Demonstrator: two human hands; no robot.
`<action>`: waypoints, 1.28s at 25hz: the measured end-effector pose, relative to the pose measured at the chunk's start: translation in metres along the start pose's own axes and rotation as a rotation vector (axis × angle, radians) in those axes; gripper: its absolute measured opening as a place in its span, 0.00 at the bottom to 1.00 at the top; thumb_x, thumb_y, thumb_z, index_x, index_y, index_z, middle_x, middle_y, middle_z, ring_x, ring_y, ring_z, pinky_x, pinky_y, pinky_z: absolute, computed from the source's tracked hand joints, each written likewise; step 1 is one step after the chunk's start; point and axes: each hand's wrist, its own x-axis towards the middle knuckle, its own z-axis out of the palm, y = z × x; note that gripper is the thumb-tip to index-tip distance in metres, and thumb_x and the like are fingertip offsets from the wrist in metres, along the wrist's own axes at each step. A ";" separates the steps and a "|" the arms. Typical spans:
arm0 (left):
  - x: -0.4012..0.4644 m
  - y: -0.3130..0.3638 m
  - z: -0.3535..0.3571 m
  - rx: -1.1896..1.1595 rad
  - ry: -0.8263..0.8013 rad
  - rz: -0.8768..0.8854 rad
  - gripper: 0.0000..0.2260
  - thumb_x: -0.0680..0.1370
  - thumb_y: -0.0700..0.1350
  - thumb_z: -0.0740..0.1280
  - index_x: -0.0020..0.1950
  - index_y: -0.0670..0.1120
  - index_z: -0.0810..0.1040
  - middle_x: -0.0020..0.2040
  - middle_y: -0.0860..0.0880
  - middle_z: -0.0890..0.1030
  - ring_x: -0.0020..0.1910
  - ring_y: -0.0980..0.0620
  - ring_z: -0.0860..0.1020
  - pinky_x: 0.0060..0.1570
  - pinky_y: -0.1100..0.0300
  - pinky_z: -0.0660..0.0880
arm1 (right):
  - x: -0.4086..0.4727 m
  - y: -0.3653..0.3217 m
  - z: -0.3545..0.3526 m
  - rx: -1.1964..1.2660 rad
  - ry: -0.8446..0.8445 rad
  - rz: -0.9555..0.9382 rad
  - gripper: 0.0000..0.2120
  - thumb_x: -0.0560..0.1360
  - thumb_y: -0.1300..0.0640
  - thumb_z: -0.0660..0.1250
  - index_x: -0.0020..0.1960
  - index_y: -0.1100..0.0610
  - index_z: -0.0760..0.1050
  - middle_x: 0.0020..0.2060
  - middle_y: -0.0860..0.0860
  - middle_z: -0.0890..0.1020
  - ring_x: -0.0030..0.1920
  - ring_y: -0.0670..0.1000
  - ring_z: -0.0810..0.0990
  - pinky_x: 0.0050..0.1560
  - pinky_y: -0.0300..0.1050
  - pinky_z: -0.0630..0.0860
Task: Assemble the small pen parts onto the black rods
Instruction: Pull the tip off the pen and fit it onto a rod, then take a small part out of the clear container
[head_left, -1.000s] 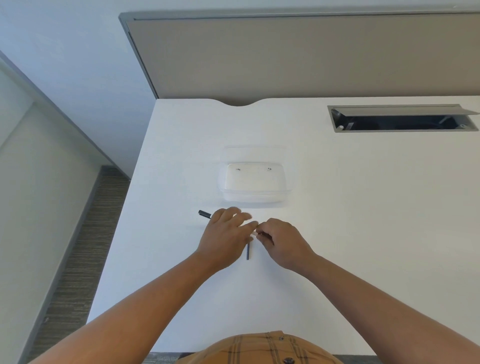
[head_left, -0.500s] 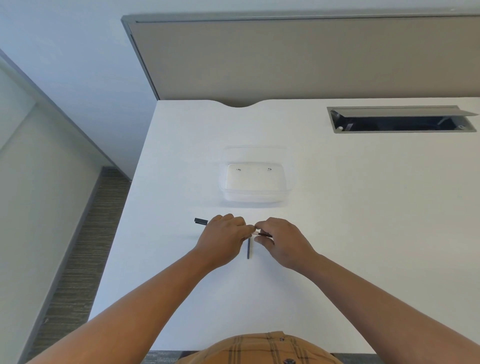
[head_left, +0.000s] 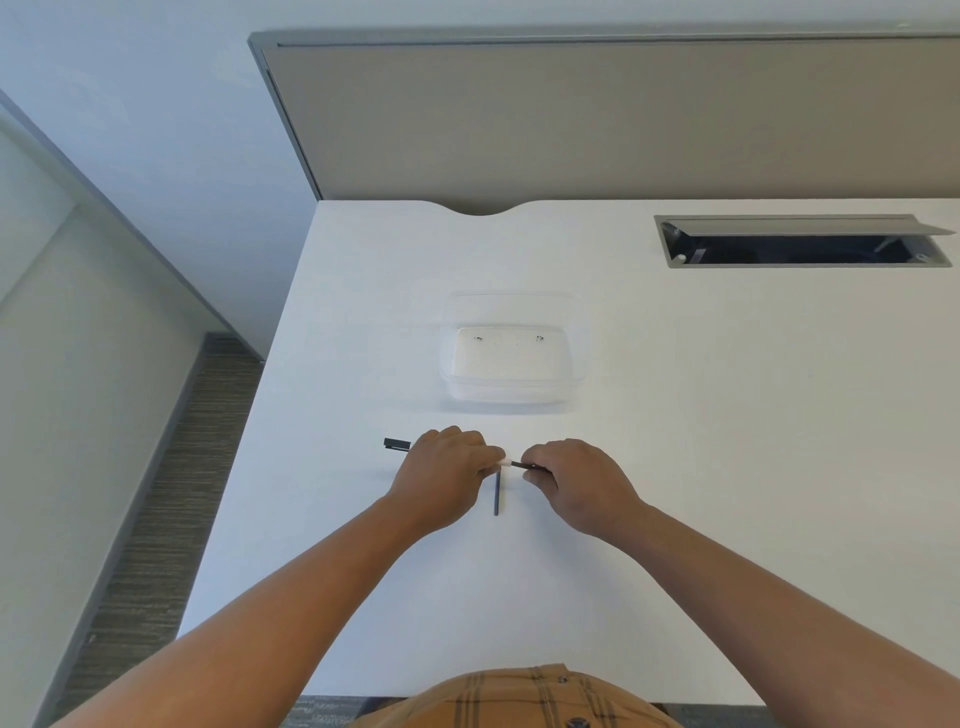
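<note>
My left hand (head_left: 447, 475) is closed around a black rod (head_left: 397, 444) whose capped end sticks out to the left of my fist. A small whitish pen part (head_left: 503, 462) shows at my left fingertips. My right hand (head_left: 576, 480) pinches a thin black piece (head_left: 527, 466) whose tip meets that whitish part. Both hands hover just above the white desk (head_left: 701, 415). A second black rod (head_left: 497, 493) lies on the desk between my hands, pointing toward me.
A clear plastic container (head_left: 511, 387) stands beyond my hands, with two tiny dark parts on its bottom. An open cable hatch (head_left: 800, 244) is set in the desk at the far right. The desk's left edge drops to carpet. A grey partition backs the desk.
My left hand has turned the rod from slanted to nearly level, its capped end dropping lower left. The hands have drawn apart a little, baring the whitish part and the thin black piece.
</note>
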 end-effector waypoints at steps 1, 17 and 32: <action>-0.001 -0.001 -0.001 -0.007 -0.006 -0.006 0.09 0.82 0.46 0.64 0.57 0.52 0.83 0.44 0.52 0.82 0.42 0.45 0.76 0.41 0.53 0.70 | -0.001 0.001 -0.001 0.008 -0.002 0.011 0.08 0.82 0.54 0.62 0.53 0.53 0.80 0.39 0.50 0.81 0.42 0.54 0.76 0.44 0.52 0.75; 0.005 -0.021 0.015 -0.115 -0.276 -0.278 0.09 0.78 0.35 0.58 0.49 0.43 0.77 0.47 0.47 0.76 0.46 0.42 0.76 0.46 0.46 0.77 | 0.042 0.002 -0.042 0.206 0.172 0.100 0.13 0.77 0.62 0.66 0.58 0.53 0.82 0.46 0.47 0.81 0.44 0.51 0.80 0.48 0.46 0.76; 0.029 -0.047 0.020 -0.576 -0.361 -0.561 0.06 0.77 0.42 0.70 0.50 0.52 0.80 0.45 0.58 0.79 0.45 0.58 0.77 0.39 0.65 0.70 | 0.168 -0.002 -0.076 -0.218 -0.286 0.126 0.16 0.74 0.67 0.61 0.49 0.49 0.82 0.53 0.52 0.84 0.52 0.58 0.82 0.53 0.53 0.82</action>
